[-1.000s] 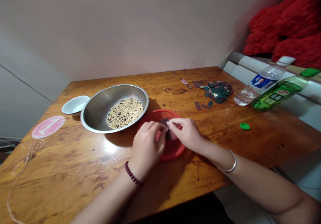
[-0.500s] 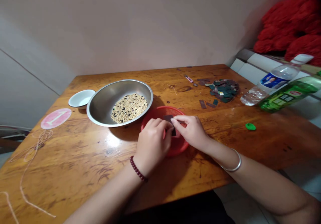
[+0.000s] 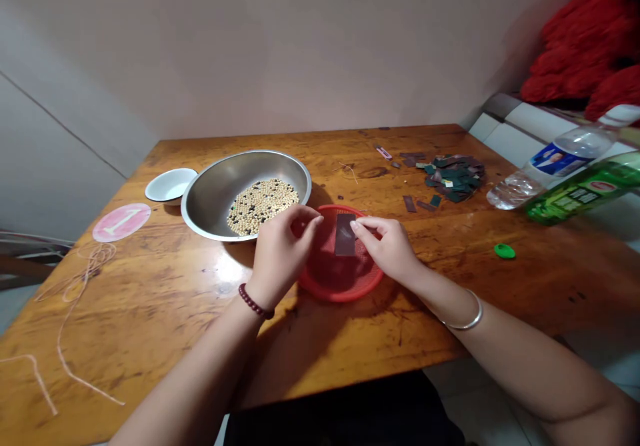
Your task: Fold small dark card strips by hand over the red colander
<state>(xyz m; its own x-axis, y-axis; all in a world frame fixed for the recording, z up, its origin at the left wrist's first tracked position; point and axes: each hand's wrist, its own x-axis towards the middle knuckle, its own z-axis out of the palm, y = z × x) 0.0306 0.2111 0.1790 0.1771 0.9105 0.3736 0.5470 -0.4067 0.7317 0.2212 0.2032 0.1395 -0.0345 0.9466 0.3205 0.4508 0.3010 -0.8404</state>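
My right hand (image 3: 390, 247) pinches the right edge of a dark brown rectangular strip (image 3: 345, 238) between thumb and forefinger. The strip is upright over a red plastic mesh basket (image 3: 340, 294). Left of it, my left hand (image 3: 283, 243) is closed in a pinch above the basket's rim, apart from the strip; whatever sits between its fingertips is too small to make out. Behind that hand stands a steel basin (image 3: 210, 213) with pale beans (image 3: 263, 203) mixed with black ones.
A small white bowl (image 3: 171, 185), a pink disc (image 3: 123, 223) marked 1 and loose string (image 3: 90, 266) lie to the left. On the right are a pile of dark strips (image 3: 455, 176), a pink cutter (image 3: 384, 153), a green cap (image 3: 505, 251), a clear bottle (image 3: 555, 159) and a green bottle (image 3: 580, 193).
My left hand has moved left and up, away from the strip. My right hand still holds the strip, now showing its flat face. The whole view has shifted slightly.
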